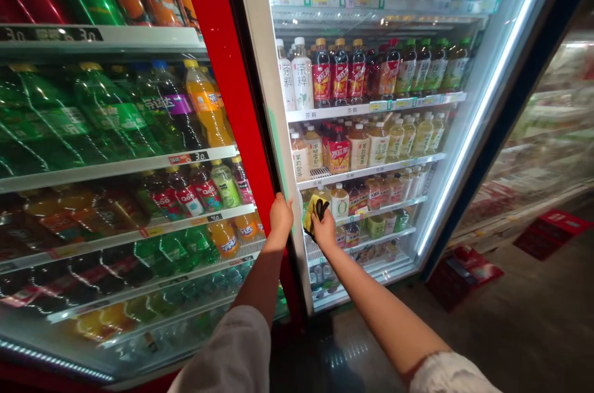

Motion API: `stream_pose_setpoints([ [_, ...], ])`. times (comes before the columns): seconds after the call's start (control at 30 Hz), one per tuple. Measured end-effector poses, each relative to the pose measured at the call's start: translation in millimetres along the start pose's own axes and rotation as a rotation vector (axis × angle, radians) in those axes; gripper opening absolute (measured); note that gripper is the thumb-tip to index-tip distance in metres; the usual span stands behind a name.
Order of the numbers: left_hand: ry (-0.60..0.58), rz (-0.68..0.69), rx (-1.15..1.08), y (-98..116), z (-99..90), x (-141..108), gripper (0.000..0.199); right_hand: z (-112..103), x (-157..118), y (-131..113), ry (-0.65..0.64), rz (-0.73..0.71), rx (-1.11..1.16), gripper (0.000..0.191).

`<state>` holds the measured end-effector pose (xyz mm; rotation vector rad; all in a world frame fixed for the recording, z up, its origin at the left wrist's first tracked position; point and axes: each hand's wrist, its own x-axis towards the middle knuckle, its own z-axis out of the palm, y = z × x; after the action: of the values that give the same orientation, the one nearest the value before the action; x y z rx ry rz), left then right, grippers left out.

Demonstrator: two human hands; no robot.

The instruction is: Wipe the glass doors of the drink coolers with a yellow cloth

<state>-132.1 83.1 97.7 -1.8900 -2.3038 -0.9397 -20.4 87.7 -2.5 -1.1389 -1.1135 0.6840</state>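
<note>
My left hand (281, 215) is closed on the edge of the fridge door frame (273, 151), between the red cabinet and the lit drinks fridge. Just to its right, my right hand (325, 227) grips a yellow and black cloth (314, 215), which bunches out past the fingers. The cloth is in front of the lower shelves, near a white-capped bottle (340, 200). Whether it touches the glass cannot be made out.
Shelves of bottled drinks fill the lit fridge (366, 108). On the left stands a red-framed cabinet (204, 3) of soda bottles. Red boxes (464, 272) lie on the floor at the right, below more blurred shelves (533, 151).
</note>
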Motion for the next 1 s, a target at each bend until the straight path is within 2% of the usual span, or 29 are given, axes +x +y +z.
stream_pose_setpoints([
  [0.37, 0.008, 0.005, 0.037, 12, -10.9, -7, 0.026, -32, -31, -12, 0.036, 0.040, -0.028, 0.026],
  [0.5, 0.042, 0.026, 0.037, 15, -16.6, -21, 0.025, -43, -36, -13, 0.045, 0.073, -0.035, 0.024],
  [0.7, 0.086, 0.158, 0.008, 11, -24.0, -71, 0.023, -62, -62, -19, 0.074, 0.095, -0.006, 0.021],
  [0.83, 0.115, 0.224, -0.029, 16, -31.4, -114, 0.020, -82, -99, -28, 0.094, 0.085, 0.040, 0.025],
  [1.0, 0.068, 0.277, -0.138, 32, -44.3, -175, 0.023, -110, -147, -37, 0.148, 0.093, 0.093, 0.039],
])
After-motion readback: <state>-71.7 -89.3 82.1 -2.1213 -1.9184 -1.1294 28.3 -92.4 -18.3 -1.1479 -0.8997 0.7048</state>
